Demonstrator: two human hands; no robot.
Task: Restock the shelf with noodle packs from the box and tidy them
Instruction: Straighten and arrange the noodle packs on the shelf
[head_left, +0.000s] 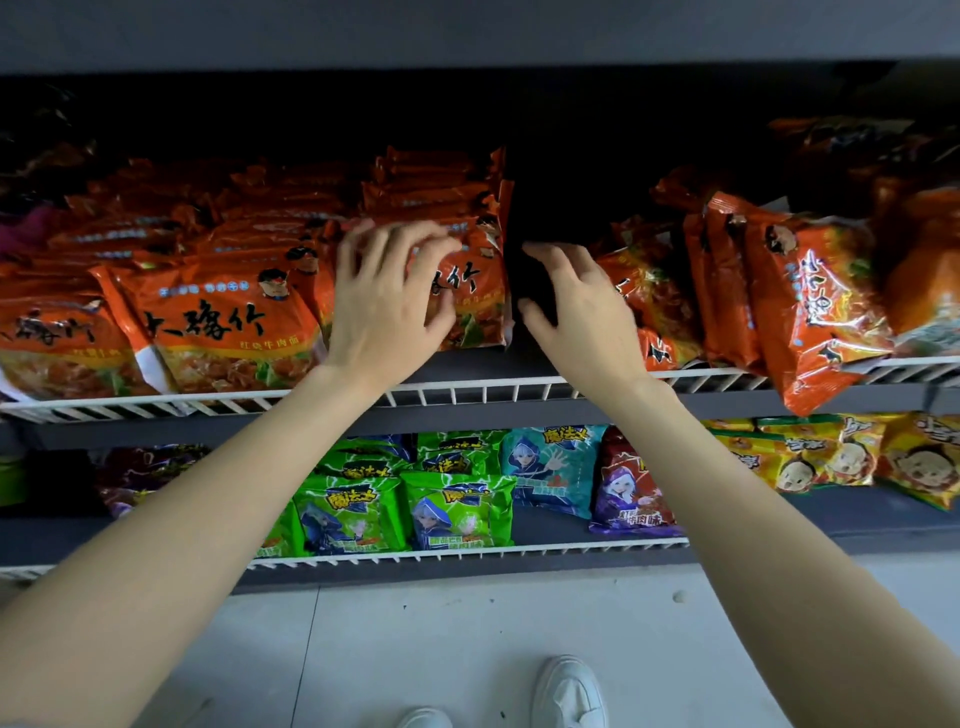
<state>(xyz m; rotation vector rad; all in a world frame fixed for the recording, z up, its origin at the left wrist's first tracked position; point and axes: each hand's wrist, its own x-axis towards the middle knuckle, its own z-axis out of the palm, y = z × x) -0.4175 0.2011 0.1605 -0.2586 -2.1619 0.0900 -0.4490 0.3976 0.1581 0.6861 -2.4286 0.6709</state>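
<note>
Shoes: white pair (569, 693) stood on the pale floor (415, 639), nearest the camera, partly cut by the lower edge.
Left stacks: orange noodle packs (208, 322) lay piled at the left of the upper shelf, behind its white wire rail (467, 392).
Left hand: left hand (387, 306) rested on the front pack of the middle stack (467, 291), fingers spread wide and lightly bent over its face, holding nothing.
Gap: dark empty slot (550, 208) lay between the middle stack and the right-hand packs.
Right hand: right hand (582, 312) was in the gap, fingers slack and half open, gripping nothing; whether it touched the neighbouring pack could not be told.
Right packs: leaning orange packs (800, 301) tilted at the right, one overhanging the rail.
Lower shelf: green packs (405, 509), a teal pack (550, 467), a purple pack (628, 493), yellow packs (841, 452) at far right.
</note>
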